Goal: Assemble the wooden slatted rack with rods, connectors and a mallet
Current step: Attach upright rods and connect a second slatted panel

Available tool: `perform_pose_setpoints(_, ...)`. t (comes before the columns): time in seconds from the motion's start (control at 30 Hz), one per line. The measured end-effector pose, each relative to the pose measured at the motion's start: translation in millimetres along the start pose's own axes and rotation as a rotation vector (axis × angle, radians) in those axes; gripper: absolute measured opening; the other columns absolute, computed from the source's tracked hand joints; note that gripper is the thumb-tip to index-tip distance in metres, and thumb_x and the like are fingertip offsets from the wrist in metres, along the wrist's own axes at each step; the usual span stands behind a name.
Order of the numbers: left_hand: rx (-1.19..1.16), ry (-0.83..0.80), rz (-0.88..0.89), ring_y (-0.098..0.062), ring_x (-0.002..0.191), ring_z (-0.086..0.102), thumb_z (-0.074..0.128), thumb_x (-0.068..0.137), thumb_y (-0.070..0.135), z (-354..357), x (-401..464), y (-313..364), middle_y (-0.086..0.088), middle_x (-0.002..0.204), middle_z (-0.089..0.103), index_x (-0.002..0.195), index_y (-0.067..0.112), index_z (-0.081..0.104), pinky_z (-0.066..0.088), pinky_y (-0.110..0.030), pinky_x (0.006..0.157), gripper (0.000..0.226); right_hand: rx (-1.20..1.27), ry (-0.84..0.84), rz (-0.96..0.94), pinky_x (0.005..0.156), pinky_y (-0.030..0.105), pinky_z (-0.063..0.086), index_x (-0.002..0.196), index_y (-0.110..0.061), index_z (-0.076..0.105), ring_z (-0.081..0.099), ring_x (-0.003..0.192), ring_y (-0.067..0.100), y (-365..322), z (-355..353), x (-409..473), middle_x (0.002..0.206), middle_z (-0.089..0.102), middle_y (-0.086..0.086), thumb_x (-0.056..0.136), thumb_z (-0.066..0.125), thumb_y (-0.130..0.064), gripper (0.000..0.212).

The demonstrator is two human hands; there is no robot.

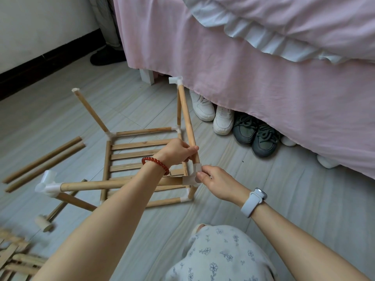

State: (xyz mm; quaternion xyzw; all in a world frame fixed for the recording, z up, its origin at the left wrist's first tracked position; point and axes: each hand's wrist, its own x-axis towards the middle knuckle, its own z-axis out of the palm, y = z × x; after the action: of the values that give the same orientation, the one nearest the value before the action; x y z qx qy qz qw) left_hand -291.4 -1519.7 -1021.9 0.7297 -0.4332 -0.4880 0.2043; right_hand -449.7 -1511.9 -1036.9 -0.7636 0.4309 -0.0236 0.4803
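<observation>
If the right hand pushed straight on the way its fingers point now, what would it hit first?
Almost at once, the white corner connector it already pinches. The right hand points left toward it. Beyond that likely the left hand gripping the rod, though depth is unclear.

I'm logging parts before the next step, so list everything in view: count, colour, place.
Slatted panel: one, pale wood, flat on the floor, centre.
Upright rods: three, wood, standing from the panel's corners.
Held rod: one, wood, white connector on its far end.
Corner connector: one, white, at the held rod's near end.
Side rod: one, wood, running left to a white connector.
Loose rods: two, wood, floor left.
Mallet: one, wood, floor lower left.
Spare slat panels: wood, bottom left, count unclear.
Shoes: two white, two grey, under the pink bed skirt.
Left hand: grips the held rod.
Right hand: pinches the corner connector.
</observation>
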Motion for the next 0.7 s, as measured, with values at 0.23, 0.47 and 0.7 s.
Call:
perform_pose_setpoints(0.23,-0.013,-0.050,0.004,-0.004,0.065,0.048,0.052,0.097,0.032,-4.0,-3.2,-2.3,0.005,0.073,0.057,0.085,0.012,0.067,0.040,-0.013,0.053,0.028,-0.029,-0.061,0.041,0.067,0.022,0.037,0.088,-0.019,0.052,0.051,0.081,0.007,-3.9,-3.0,1.5,0.090,0.056,-0.010,0.101,0.037,-0.027,0.021)
perform_pose_setpoints(0.47,0.089,-0.102,0.016,-0.005,0.066,0.050,0.050,0.097,0.032,-9.2,0.2,2.7,0.007,0.075,0.061,0.077,0.017,0.065,0.042,-0.016,0.058,0.029,-0.051,-0.133,0.055,0.066,0.014,0.034,0.097,-0.017,0.051,0.048,0.079,-0.003,-7.8,-10.2,5.3,0.096,0.055,-0.012,0.102,0.034,-0.025,0.019)
perform_pose_setpoints(0.7,0.213,-0.112,0.021,-0.004,0.063,0.052,0.048,0.098,0.032,-8.9,1.2,5.9,0.006,0.071,0.059,0.083,0.012,0.066,0.042,-0.015,0.058,0.031,0.032,-0.116,0.093,0.069,0.014,0.037,0.082,-0.020,0.053,0.051,0.093,0.011,-9.6,-9.0,5.0,0.098,0.058,-0.004,0.102,0.035,-0.024,0.027)
